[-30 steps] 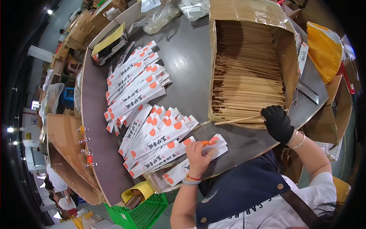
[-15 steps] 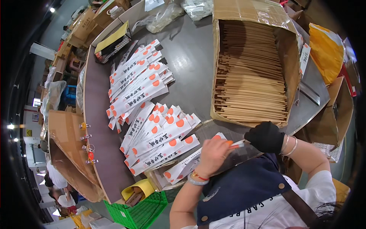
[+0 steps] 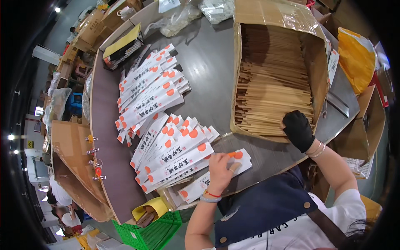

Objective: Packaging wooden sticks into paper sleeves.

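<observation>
My left hand (image 3: 221,171), orange cover on one fingertip, lies on a stack of white paper chopstick sleeves (image 3: 245,161) at the table's near edge. Its fingers stretch rightward over the stack, near a printed orange dot. My right hand (image 3: 299,131), in a black fingerless glove, reaches over the near right corner of a cardboard box (image 3: 275,11). The glove's fingers curl down onto the wooden chopsticks (image 3: 273,102) lying crosswise inside; the fingertips are partly hidden. Left of my left hand, more sleeves lie fanned in a near pile (image 3: 175,156) and a far pile (image 3: 152,96).
A wire basket (image 3: 123,50) with a yellow flap stands at the table's far left. Clear plastic bags (image 3: 179,23) lie at the back. A yellow holder (image 3: 151,209) hangs over a green crate (image 3: 148,233). An open carton (image 3: 360,123) is on the right.
My right hand has moved up and away from my left, onto the chopsticks in the box. My left hand has shifted left, and the sleeve held between both hands is gone from them.
</observation>
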